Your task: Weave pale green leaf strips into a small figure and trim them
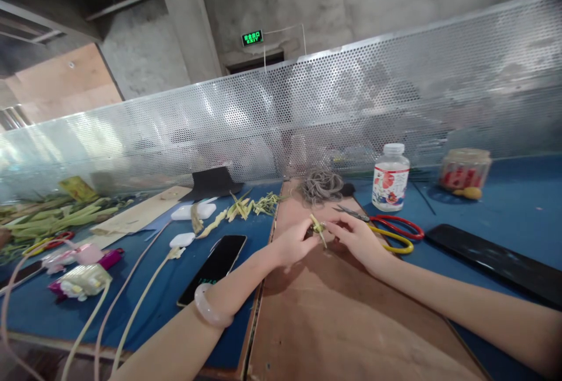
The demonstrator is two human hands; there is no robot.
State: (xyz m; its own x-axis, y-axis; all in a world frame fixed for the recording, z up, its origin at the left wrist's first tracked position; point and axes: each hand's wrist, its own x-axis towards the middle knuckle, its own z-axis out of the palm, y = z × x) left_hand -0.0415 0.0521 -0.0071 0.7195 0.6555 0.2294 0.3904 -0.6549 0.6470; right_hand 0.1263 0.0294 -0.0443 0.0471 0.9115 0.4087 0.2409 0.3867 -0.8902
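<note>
My left hand (295, 243) and my right hand (353, 239) meet over the wooden board (325, 316). Between them is a small yellow-green piece, like a folded plant strip (317, 226), with a thin tail pointing down. The left fingers are closed around it, and the right thumb and fingertips pinch its other side. Part of the piece is hidden by the fingers. A pair of scissors (397, 226) with red and yellow handles lies by the right hand, its blades behind that hand. Just beyond both hands rests a tangled grey bundle of cord (322, 186).
A clear bottle (390, 179) and a jar (465, 171) stand at the right, near a black phone-like slab (496, 258). Left are a phone (213, 268), white chargers (182, 240) with cables, and green strips (57, 223). A perforated metal screen (246, 117) runs along the back.
</note>
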